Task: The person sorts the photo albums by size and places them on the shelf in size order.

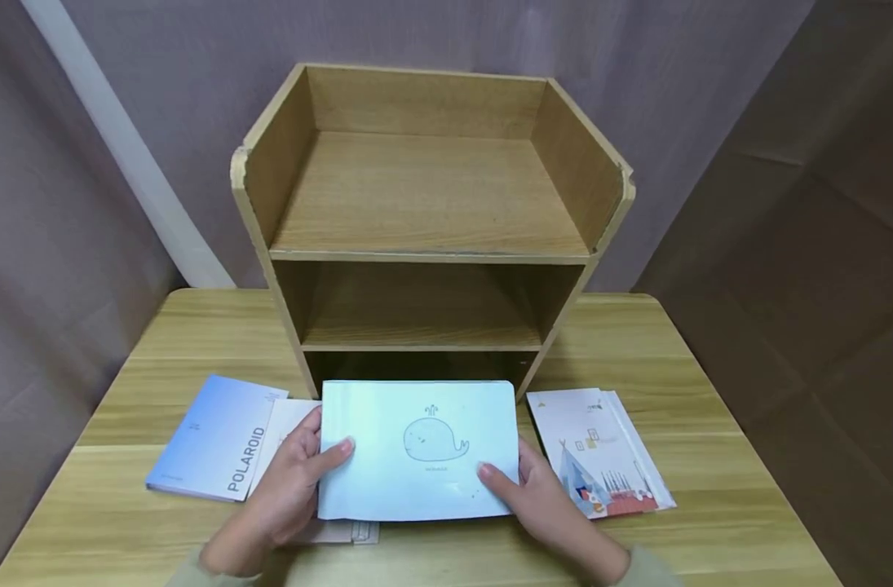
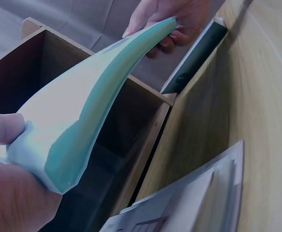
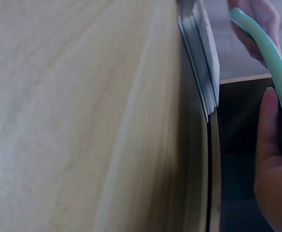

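Observation:
A pale blue softcover book [image 1: 417,489] with a line-drawn whale on its cover is held up off the table, spanning both hands. My left hand [image 1: 288,477] grips its left edge, thumb on the cover and fingers behind. At the lower right edge, my right hand [image 1: 549,509] pinches it the same way, its thumb on the front. From the left wrist, the book [image 2: 68,116] looks thick and bent in a curve, with my left hand [image 2: 15,198] at the near end. The right wrist view shows my right hand [image 3: 276,179] beside the book's greenish edge [image 3: 271,53].
A wooden shelf unit [image 1: 431,257] with bare shelves stands behind the book. On the table [image 1: 718,489], a blue POLAROID book [image 1: 214,436] overlaps whitish books [image 1: 329,532] at left, partly hidden by my hand. Illustrated books [image 1: 600,452] lie at right.

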### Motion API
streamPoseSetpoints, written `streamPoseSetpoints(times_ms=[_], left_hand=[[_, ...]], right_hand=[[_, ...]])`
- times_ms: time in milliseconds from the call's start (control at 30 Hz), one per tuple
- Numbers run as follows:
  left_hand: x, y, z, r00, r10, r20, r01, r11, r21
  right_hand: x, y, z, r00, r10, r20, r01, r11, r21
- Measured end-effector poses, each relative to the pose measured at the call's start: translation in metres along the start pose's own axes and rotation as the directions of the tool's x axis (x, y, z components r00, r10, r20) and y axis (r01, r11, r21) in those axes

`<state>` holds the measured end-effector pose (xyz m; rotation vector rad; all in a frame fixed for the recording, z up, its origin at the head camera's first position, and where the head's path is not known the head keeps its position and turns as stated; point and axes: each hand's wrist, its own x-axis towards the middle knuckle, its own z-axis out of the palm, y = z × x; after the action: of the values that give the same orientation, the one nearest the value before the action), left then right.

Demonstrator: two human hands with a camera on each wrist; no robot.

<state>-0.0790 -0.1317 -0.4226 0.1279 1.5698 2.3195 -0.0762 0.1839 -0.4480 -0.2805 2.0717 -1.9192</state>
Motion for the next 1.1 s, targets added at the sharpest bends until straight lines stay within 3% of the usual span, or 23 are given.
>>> streamPoseSetpoints(times_ms=[200,433,567,700,833,1100], left_hand=[[0.000,0.006,-0.001,0.999,0.034,0.019,-0.034,0.999,0.029],[-0.001,0.013,0.002,1.000,0.019,-0.001,-0.019,0.998,0.062],[-0.001,0.019,0.006,0.998,0.047,-0.031,-0.042,0.986,0.162],[-0.001,0.024,0.010,0.990,0.121,-0.066,-0.096,0.947,0.306],[-0.003,0.024,0.017,0.977,0.209,-0.049,-0.176,0.912,0.370],[0.001,0.035,0.028,0.912,0.409,-0.018,-0.359,0.819,0.447]], right_hand=[[0.000,-0.004,0.006,0.989,-0.144,-0.024,0.142,0.988,-0.056],[0.002,-0.008,0.008,0.972,-0.179,-0.150,0.157,0.976,-0.152],[0.004,-0.014,0.009,0.942,-0.249,-0.225,0.196,0.952,-0.234],[0.008,-0.027,0.007,0.906,-0.340,-0.251,0.273,0.924,-0.267],[0.014,-0.044,0.004,0.870,-0.413,-0.267,0.349,0.901,-0.258],[0.026,-0.072,-0.005,0.808,-0.536,-0.244,0.468,0.836,-0.287]])
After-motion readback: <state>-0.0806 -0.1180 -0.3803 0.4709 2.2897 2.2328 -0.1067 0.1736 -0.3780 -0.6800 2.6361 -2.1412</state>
